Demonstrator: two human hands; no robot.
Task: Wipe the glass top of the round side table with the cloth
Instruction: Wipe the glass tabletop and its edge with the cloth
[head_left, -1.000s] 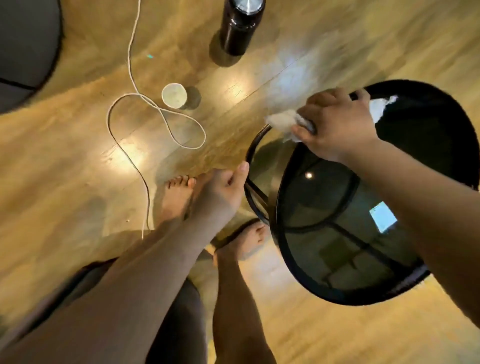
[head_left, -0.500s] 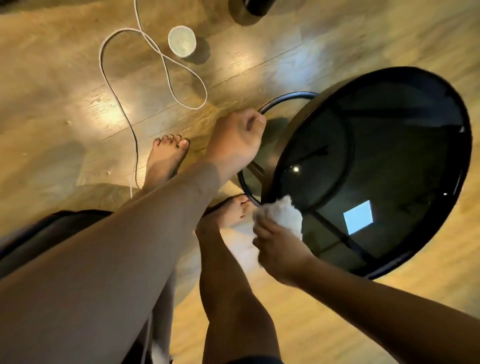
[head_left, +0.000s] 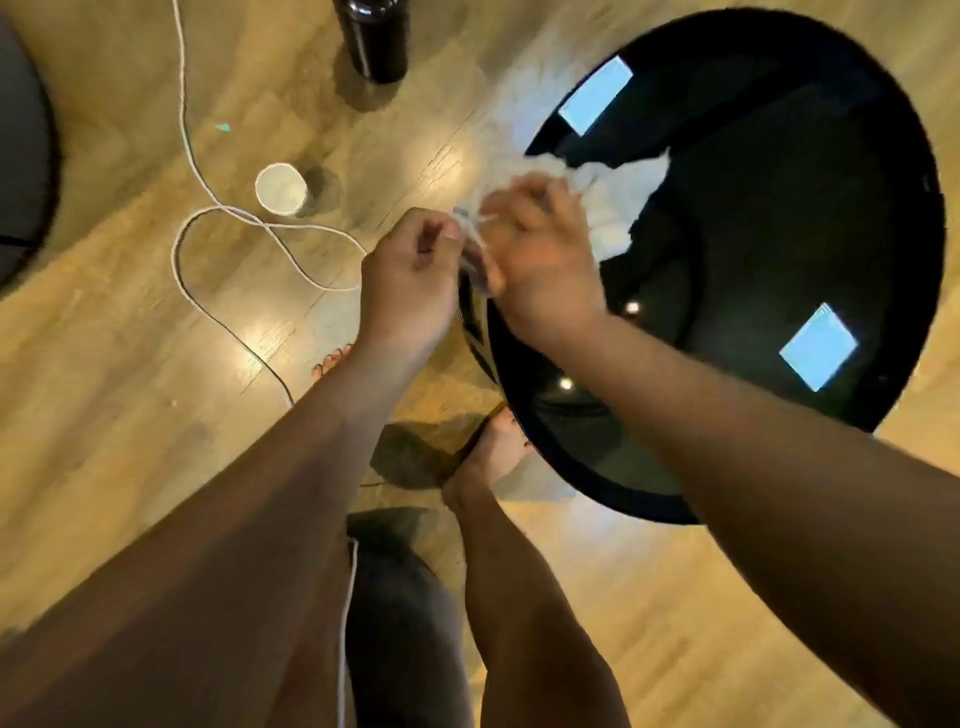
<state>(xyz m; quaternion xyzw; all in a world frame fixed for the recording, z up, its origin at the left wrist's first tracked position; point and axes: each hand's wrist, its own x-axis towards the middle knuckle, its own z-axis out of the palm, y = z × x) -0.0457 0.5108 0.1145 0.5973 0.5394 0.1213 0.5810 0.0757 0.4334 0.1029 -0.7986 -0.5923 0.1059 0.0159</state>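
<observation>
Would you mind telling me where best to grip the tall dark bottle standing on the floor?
Probably around the dark cylindrical bottle's upright body, reaching in from the near side; its top is cut off by the frame, and the wooden floor around it looks open.

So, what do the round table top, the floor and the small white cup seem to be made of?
Table top: dark glossy glass in a black rim, mirroring bright window shapes. Floor: wood or wood-look planks, semi-gloss, with visible grain and light glare. Cup: plain matte white, perhaps paper or plastic; too small to tell.
</observation>
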